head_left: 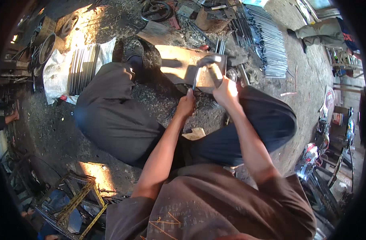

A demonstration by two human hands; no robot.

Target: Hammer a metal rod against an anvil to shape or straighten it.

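Note:
In front of my knees, my left hand (186, 104) is closed around a thin metal rod (196, 78) that points away from me. My right hand (226, 93) grips a hammer (209, 61), whose head is slightly blurred over the far end of the rod. I cannot tell whether hammer and rod touch. Under both lies a flat, sunlit block (171, 54) on the ground. Part of its surface is hidden by my hands, the hammer and their shadows.
Several dark rods (84, 64) lie on a white sack (55, 76) to my left. A large pile of metal rods (273, 44) is at the far right, near another person's legs (323, 34). A round handwheel (156, 11) lies beyond the block; a yellow metal frame (77, 200) stands at lower left.

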